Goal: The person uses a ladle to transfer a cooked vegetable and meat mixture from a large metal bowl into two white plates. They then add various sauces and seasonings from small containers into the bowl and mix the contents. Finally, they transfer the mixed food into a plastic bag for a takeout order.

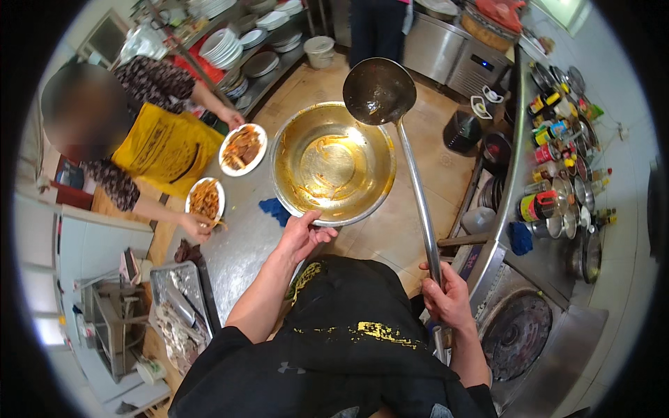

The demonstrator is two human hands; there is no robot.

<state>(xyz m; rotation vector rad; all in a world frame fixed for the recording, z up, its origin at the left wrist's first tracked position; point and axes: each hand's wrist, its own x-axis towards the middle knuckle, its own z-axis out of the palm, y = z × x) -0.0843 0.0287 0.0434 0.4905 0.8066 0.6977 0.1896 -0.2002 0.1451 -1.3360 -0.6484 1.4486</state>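
Note:
My left hand (308,236) grips the near rim of a large metal basin (334,162), whose inside is smeared with orange oil and a few food shreds. In my right hand (444,292) is the long handle of a metal ladle (380,91); its dark, wet bowl is over the far right rim of the basin. To the left, a co-worker's hand holds an oval white plate of food (243,150) by its edge. The co-worker's other hand (197,227) touches food at a second white plate (205,199).
A steel table (240,224) lies left, with a blue cloth (275,210) near the basin and a metal tray (180,292). Bottles and bowls crowd the right counter (515,172), above a round dark stove area (517,334). Another person (377,31) stands ahead.

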